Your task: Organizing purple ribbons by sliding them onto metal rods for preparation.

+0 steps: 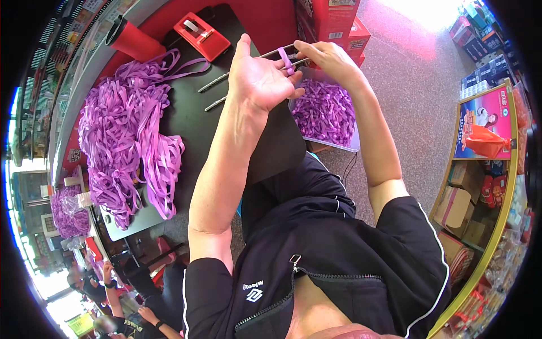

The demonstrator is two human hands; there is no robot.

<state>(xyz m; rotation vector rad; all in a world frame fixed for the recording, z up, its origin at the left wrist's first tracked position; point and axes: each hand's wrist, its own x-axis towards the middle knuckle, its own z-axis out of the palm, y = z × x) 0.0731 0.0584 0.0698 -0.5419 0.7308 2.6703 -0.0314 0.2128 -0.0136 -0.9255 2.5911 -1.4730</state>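
Observation:
My left hand (pixel 257 79) is raised palm up and pinches a loop of purple ribbon (pixel 285 61) wound around two long metal rods (pixel 213 85). My right hand (pixel 327 58) grips the same purple loop and the rod ends from the other side. The rods slant across a black table (pixel 195 124). A clear box (pixel 354 148) full of finished purple ribbon pieces sits just under my right hand. A big heap of loose purple ribbon (pixel 124 130) lies on the table to the left of my left arm.
A red tape dispenser (pixel 201 35) and a red cup (pixel 131 39) stand at the table's far edge. Red cartons (pixel 333 20) are stacked beyond my hands. Shelves with boxed goods (pixel 480 169) line the right. Other people sit at lower left (pixel 118 294).

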